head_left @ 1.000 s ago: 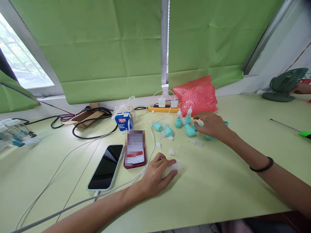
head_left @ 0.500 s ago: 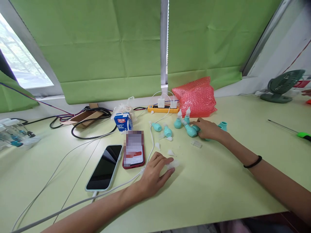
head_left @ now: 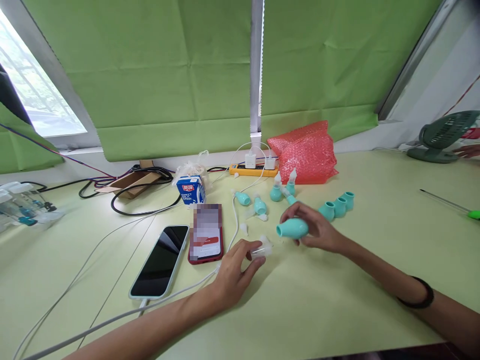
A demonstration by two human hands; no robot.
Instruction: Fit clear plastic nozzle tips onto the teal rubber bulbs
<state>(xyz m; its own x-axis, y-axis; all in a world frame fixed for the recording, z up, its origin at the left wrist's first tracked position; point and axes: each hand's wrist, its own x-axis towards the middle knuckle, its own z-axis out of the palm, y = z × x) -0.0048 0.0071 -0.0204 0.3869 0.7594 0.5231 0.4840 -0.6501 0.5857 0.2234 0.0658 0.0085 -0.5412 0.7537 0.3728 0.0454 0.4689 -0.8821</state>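
Note:
My right hand [head_left: 320, 231] is closed around a teal squeeze bulb [head_left: 293, 228], held above the table with its open neck pointing left. Between thumb and fingers, my left hand [head_left: 236, 272] pinches a short clear plastic tube [head_left: 261, 249], low over the table and apart from the bulb. A small translucent tip [head_left: 244, 229] lies just beyond it. Two teal bulbs with clear nozzles [head_left: 275, 192] stand upright farther back; others lie on their sides, including one bulb [head_left: 259, 205] left of them. Several open-necked bulbs [head_left: 339, 206] form a row right of my right hand.
Two phones, one dark-screened [head_left: 160, 262] and one lit [head_left: 206, 240], lie left of my hands, with a white cable [head_left: 180, 289] alongside. Behind are a blue drink carton [head_left: 191, 190], a power strip [head_left: 240, 171] and red bubble wrap [head_left: 307, 157]. A screwdriver [head_left: 448, 201] lies right.
My right hand has come from the group of bulbs toward me, bringing a teal bulb near my left hand. The clear tube in my left hand is slightly raised and tilted.

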